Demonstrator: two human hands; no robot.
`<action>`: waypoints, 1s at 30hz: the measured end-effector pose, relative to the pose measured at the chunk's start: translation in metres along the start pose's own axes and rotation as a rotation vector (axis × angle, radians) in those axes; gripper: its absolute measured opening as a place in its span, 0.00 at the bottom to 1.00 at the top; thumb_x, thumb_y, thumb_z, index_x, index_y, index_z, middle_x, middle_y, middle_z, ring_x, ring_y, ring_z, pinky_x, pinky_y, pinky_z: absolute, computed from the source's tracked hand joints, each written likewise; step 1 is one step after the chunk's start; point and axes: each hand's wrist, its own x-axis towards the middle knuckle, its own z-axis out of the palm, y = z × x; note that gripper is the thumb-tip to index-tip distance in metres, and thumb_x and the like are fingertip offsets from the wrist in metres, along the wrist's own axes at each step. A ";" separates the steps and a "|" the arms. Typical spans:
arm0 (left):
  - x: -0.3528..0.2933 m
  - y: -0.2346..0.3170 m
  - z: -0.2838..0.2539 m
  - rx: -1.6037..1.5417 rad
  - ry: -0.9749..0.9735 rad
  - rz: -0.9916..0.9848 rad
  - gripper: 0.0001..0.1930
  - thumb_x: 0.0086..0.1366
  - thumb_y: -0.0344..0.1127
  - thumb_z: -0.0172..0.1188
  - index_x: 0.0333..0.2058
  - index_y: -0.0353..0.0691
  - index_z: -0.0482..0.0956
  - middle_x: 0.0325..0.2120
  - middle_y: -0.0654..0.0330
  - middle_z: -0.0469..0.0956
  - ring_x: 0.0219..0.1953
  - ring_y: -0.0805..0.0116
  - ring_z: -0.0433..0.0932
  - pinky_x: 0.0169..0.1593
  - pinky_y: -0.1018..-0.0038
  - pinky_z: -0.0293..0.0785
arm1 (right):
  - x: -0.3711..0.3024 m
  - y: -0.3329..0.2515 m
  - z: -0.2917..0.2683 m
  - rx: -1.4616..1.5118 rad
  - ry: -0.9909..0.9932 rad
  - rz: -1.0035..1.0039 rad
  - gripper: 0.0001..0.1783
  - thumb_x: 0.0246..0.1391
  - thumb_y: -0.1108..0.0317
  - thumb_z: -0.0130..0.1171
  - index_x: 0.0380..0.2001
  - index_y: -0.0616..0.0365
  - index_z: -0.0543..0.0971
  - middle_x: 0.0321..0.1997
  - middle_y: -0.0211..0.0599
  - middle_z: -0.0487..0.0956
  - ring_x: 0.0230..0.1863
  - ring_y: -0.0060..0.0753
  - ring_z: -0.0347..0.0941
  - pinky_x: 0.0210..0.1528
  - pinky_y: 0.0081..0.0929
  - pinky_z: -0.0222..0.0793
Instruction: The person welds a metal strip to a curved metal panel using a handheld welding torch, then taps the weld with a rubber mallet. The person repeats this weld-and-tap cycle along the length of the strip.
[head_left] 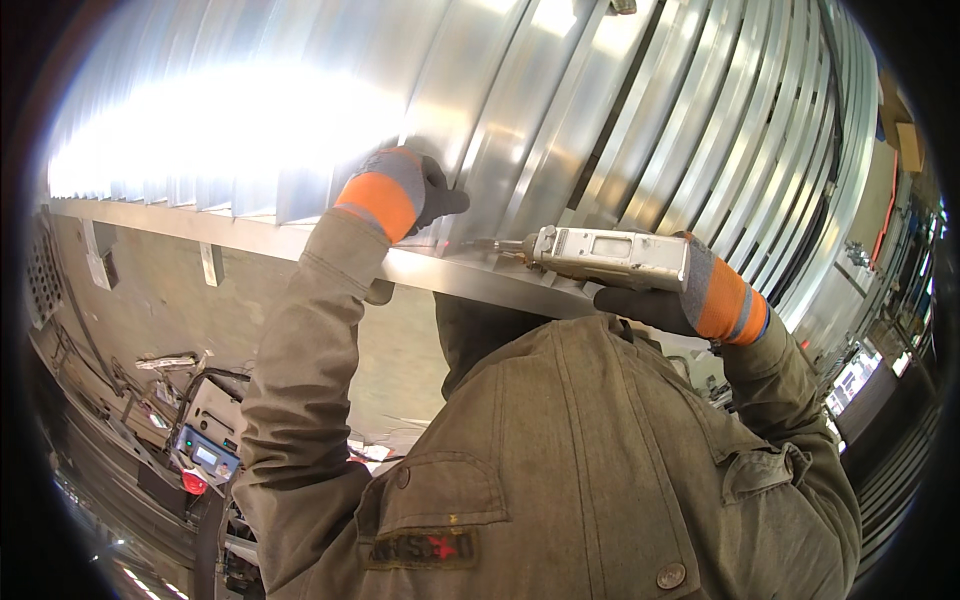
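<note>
My right hand [700, 290], in a grey and orange glove, grips a whitish, boxy welding gun [615, 255] with a slim nozzle. The gun lies nearly level and its nozzle points left. A small red light spot shows on the metal near the tip. Just left of it, my left hand [400, 195], gloved alike, rests at the ends of the long shiny metal slats [530, 130]. Its dark fingers are bent in and point toward the nozzle; anything between them is hidden. Under both hands runs a flat metal edge bar [440, 270] that the slats meet.
Strong glare covers the slats at left. Brackets [211, 264] hang below the edge bar. A machine with a small screen [207, 455] and a red button stands at lower left. Black cables [832, 130] run over the slats at right. My jacket front is close to the bar.
</note>
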 end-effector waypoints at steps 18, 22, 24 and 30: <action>0.010 0.012 0.008 0.064 0.018 0.015 0.22 0.67 0.62 0.71 0.40 0.49 0.93 0.28 0.64 0.89 0.33 0.62 0.88 0.46 0.61 0.85 | 0.007 0.029 0.011 0.018 0.000 -0.038 0.24 0.70 0.56 0.72 0.64 0.53 0.86 0.57 0.45 0.91 0.52 0.43 0.89 0.58 0.34 0.83; 0.009 0.012 0.010 -0.068 -0.011 -0.058 0.22 0.67 0.62 0.72 0.36 0.47 0.92 0.27 0.64 0.89 0.30 0.65 0.86 0.43 0.62 0.85 | 0.002 0.027 0.009 0.036 -0.014 0.007 0.24 0.69 0.58 0.73 0.64 0.55 0.86 0.57 0.46 0.90 0.53 0.42 0.89 0.58 0.34 0.83; 0.009 0.014 0.008 -0.027 -0.014 -0.047 0.24 0.66 0.60 0.75 0.44 0.43 0.92 0.29 0.63 0.88 0.30 0.67 0.86 0.37 0.64 0.83 | -0.002 0.023 0.006 -0.007 0.025 -0.031 0.24 0.69 0.59 0.73 0.64 0.56 0.86 0.57 0.46 0.90 0.53 0.42 0.89 0.58 0.35 0.83; 0.002 0.017 0.004 -0.195 0.007 -0.070 0.21 0.64 0.54 0.79 0.44 0.42 0.91 0.29 0.63 0.88 0.28 0.69 0.85 0.36 0.68 0.83 | -0.059 -0.004 0.001 -0.290 0.402 -0.005 0.23 0.68 0.65 0.72 0.62 0.62 0.83 0.55 0.50 0.87 0.47 0.47 0.89 0.52 0.39 0.84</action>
